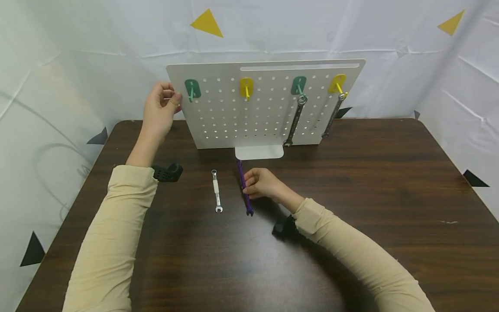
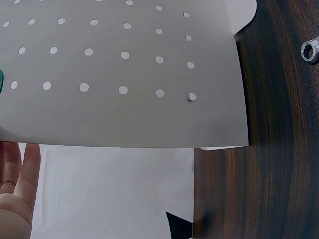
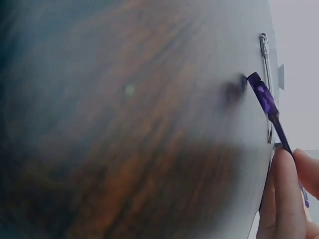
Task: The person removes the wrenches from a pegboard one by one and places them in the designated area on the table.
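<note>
My right hand [image 1: 262, 184] pinches a purple combination wrench [image 1: 248, 203] by its middle, low over the table. In the right wrist view the thumb and fingers close on the shaft of the purple wrench [image 3: 265, 98]. My left hand [image 1: 161, 102] grips the left edge of a grey pegboard [image 1: 222, 117], thumb on the front and fingers behind. A silver wrench [image 1: 216, 190] lies on the table left of the purple one. Two dark wrenches hang on the board, one wrench [image 1: 296, 119] from a green hook [image 1: 298, 84], another wrench [image 1: 334, 115] from a yellow hook [image 1: 337, 83].
A green hook [image 1: 192, 89] and a yellow hook [image 1: 246, 88] on the board's left half carry nothing. The board's foot plate [image 1: 259, 152] juts forward onto the dark wooden table [image 1: 351, 182]. White sheeting [image 1: 128, 78] with coloured triangles surrounds the table.
</note>
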Available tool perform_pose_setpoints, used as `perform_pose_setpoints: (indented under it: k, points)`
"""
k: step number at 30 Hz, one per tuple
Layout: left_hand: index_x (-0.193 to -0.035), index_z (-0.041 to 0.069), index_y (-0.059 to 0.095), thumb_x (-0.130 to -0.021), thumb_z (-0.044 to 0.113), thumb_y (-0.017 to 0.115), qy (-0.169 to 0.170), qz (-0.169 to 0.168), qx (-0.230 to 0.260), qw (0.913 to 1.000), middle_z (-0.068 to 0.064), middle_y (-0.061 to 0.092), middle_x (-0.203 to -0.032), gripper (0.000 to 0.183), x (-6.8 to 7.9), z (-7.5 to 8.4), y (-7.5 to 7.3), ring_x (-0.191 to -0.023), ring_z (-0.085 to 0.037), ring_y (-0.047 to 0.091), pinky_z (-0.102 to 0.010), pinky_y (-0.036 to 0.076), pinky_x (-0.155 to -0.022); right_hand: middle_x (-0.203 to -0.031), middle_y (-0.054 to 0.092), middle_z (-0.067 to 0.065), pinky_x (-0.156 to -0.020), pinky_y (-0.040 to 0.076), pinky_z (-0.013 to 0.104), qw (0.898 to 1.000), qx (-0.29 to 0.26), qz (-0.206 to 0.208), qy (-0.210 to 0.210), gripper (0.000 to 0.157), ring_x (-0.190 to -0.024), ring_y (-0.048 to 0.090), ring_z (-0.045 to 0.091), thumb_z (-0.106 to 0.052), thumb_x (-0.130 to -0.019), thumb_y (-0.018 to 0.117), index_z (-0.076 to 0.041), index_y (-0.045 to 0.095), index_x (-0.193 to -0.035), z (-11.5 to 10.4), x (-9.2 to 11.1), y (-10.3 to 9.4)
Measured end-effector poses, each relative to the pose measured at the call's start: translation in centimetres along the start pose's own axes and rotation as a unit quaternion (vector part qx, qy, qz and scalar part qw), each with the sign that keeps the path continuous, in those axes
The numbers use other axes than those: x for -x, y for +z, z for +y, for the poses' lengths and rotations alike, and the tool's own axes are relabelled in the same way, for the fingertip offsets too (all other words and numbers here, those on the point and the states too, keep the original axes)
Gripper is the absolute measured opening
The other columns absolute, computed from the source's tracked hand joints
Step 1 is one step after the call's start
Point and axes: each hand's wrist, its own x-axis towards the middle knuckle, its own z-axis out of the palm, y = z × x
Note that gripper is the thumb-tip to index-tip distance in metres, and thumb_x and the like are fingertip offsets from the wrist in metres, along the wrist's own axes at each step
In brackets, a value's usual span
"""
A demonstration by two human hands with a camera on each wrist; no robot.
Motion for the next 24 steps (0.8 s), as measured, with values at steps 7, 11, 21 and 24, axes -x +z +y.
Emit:
perform_pose_setpoints:
  k: [7,11,21,24]
  points:
    - [-0.105,0.017,0.05,-0.098,0.02,0.051,-0.002,0.0,-0.002,1.0,0.01,0.05,-0.095,0.008,-0.02,-0.01,-0.02,-0.094,-0.003,0.054,-0.04,0.05,-0.103,-0.087,0.061,0.011,-0.071,0.061,0.029,1.0,0.02,0.001,0.006,0.03,-0.066,0.059,0.01,0.013,-0.082,0.063,0.011,0.053,-0.111,-0.1,0.13,0.12]
    - [-0.105,0.018,0.05,-0.097,0.021,0.051,-0.004,-0.001,-0.002,1.0,0.01,0.05,-0.096,0.008,-0.01,-0.01,-0.03,-0.095,-0.003,0.054,-0.04,0.05,-0.103,-0.086,0.06,0.01,-0.073,0.061,0.031,0.999,0.035,0.004,0.012,0.031,-0.067,0.059,0.01,0.012,-0.082,0.063,0.012,0.054,-0.111,-0.12,0.19,0.16]
    - [-0.103,0.019,0.05,-0.097,0.021,0.052,-0.001,0.0,-0.003,1.0,0.01,0.05,-0.095,0.006,-0.03,-0.07,-0.05,-0.094,-0.003,0.054,-0.039,0.05,-0.102,-0.085,0.06,0.011,-0.078,0.061,0.034,0.998,0.046,0.017,0.024,0.032,-0.074,0.064,0.015,0.012,-0.082,0.064,0.015,0.055,-0.113,-0.55,0.37,0.28]
    - [-0.104,0.019,0.05,-0.097,0.022,0.052,0.0,-0.001,-0.002,1.0,0.01,0.049,-0.096,0.007,-0.01,-0.09,-0.06,-0.095,-0.004,0.054,-0.039,0.05,-0.102,-0.085,0.062,0.012,-0.079,0.061,0.034,0.998,0.049,0.021,0.031,0.032,-0.074,0.065,0.016,0.012,-0.082,0.064,0.015,0.057,-0.113,-0.64,0.42,0.3]
